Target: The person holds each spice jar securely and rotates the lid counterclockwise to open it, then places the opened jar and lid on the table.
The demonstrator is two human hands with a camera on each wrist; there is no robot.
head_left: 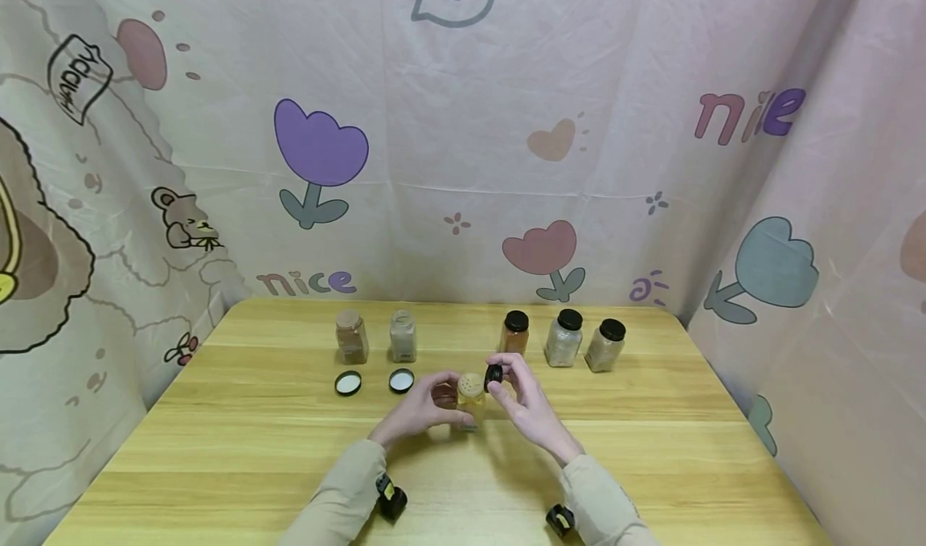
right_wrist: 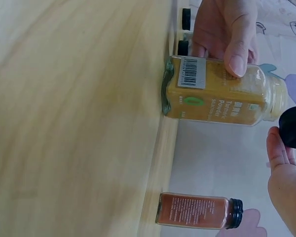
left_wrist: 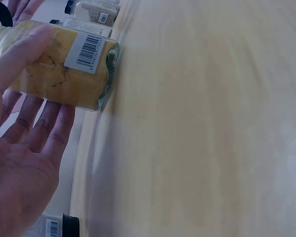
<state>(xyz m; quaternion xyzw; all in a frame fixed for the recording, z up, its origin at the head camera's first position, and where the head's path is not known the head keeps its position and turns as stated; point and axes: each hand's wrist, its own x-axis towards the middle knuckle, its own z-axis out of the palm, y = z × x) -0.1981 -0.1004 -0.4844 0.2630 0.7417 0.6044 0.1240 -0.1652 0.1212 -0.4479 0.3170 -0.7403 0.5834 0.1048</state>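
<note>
We've got the yellow spice jar (head_left: 470,400) standing on the table (head_left: 651,449) near the middle, a bit toward the near edge; its black cap (head_left: 493,375) is off, just up and right of the jar top; left hand (head_left: 418,409) is curled round the jar, right hand (head_left: 526,405) pinches the cap in its fingertips; further back sit two open jars (head_left: 352,336) on the left with their lids (head_left: 348,383) lying flat in front, and three capped jars (head_left: 563,338) on the right.
</note>
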